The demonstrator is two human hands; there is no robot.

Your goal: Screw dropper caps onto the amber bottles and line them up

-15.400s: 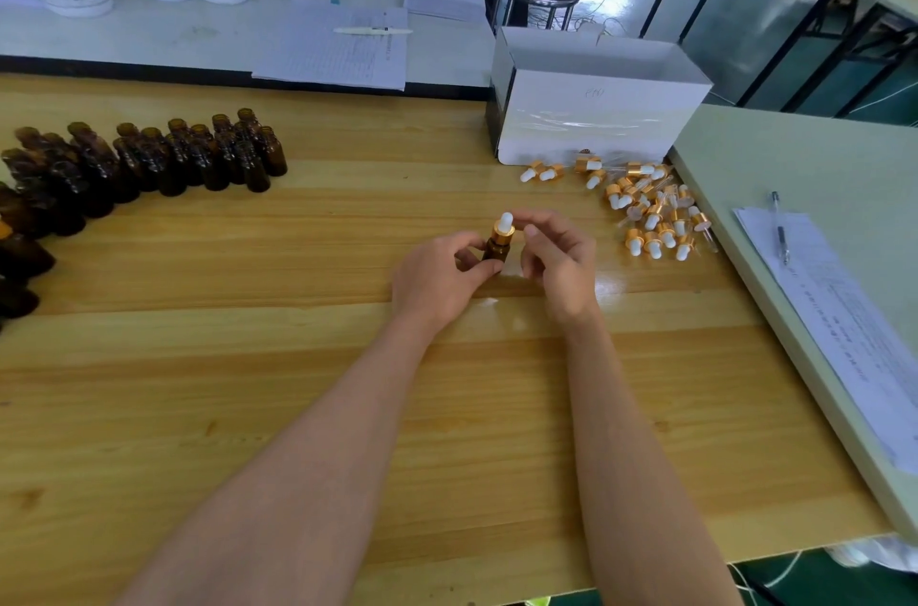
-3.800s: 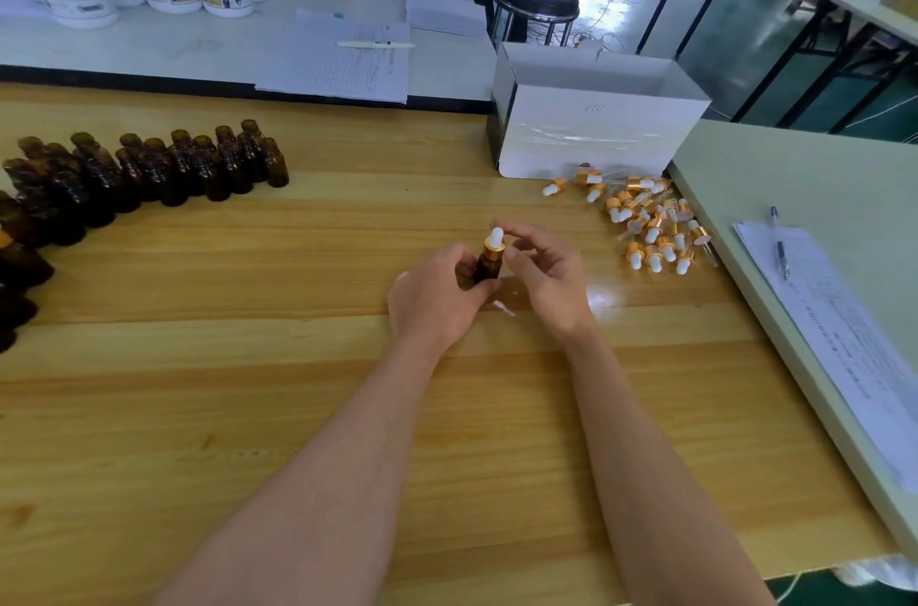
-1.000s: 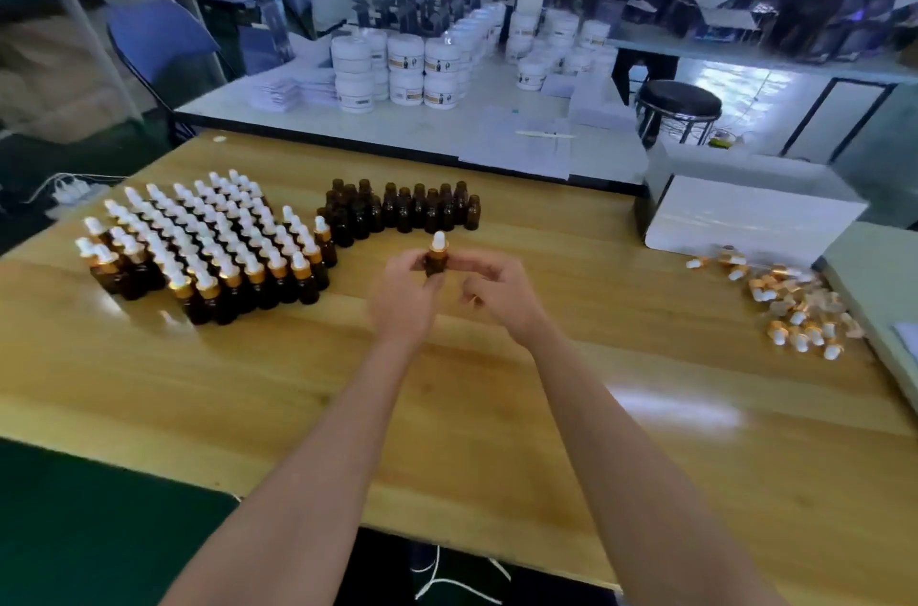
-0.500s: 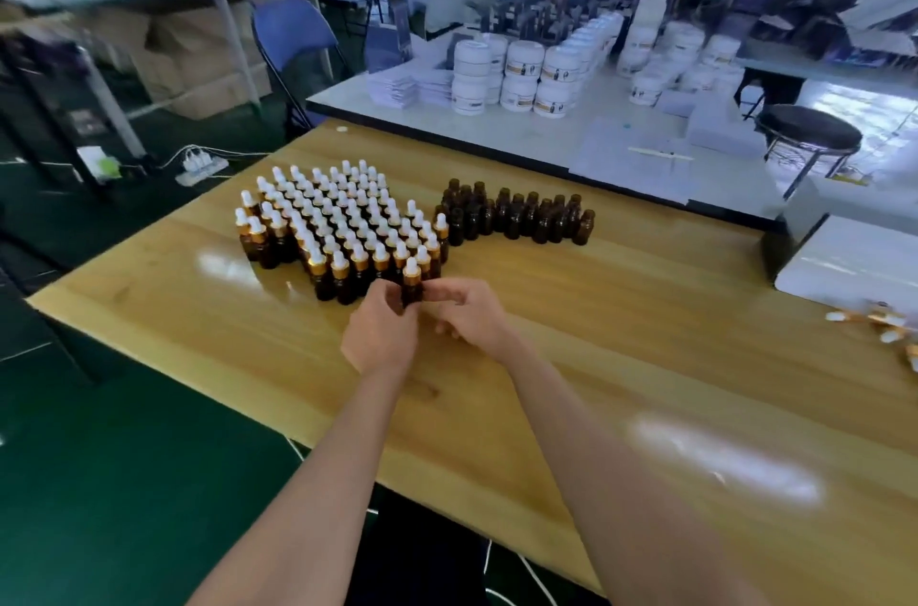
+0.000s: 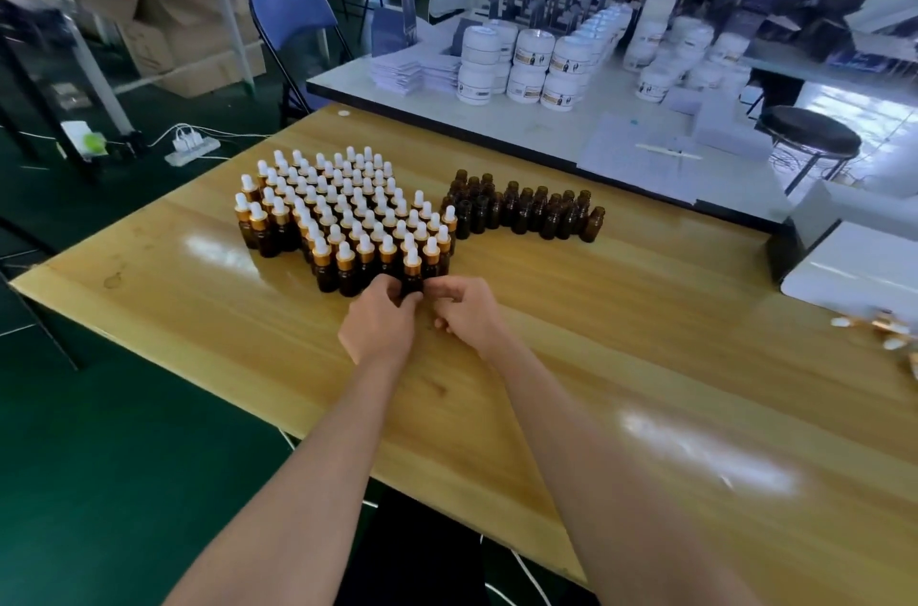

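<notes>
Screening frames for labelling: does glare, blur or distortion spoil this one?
Head view: white glare patches on the table near its front edge and left of the capped bottles; far jars and loose caps at the right edge smeared; wide-angle lens bends the table edges; held bottle fairly sharp.

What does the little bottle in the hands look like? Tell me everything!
The bottle is small and dark amber, glass by its look. Its dropper cap has a gold collar and a white bulb. It is upright at the near edge of the capped bottles on the wooden table. The left hand grips its lower part, hiding the base. The right hand is close beside it; whether it touches cannot be told.
</notes>
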